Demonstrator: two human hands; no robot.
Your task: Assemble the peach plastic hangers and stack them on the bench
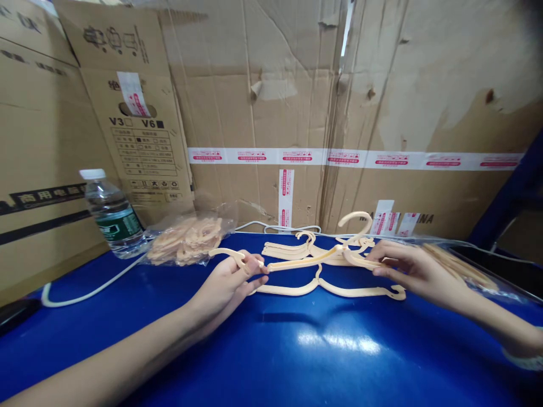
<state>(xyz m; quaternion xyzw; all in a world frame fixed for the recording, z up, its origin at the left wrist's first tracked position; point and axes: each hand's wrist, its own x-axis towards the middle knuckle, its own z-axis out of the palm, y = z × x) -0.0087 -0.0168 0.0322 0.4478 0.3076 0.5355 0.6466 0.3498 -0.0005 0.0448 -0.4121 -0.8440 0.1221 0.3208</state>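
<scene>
A cream plastic clothes hanger [299,262] is raised over the table, its hook pointing up. My right hand [409,264] is closed on the hanger's right arm. Between the fingers of my left hand [237,277] is a curved hanger end piece [227,252] in the same cream plastic. The tip of that piece is close to the hanger's left end; I cannot tell if they touch. Just below, another hanger [352,290] lies flat on the blue table, with a curled end at its right. Several more hangers [286,249] lie behind.
A clear bag of cream plastic pieces [186,240] and a water bottle [113,217] stand at the left. Another plastic bag with long pieces [462,268] is at the right. A white cable [91,297] crosses the blue table [271,362]. Cardboard [254,113] walls the back.
</scene>
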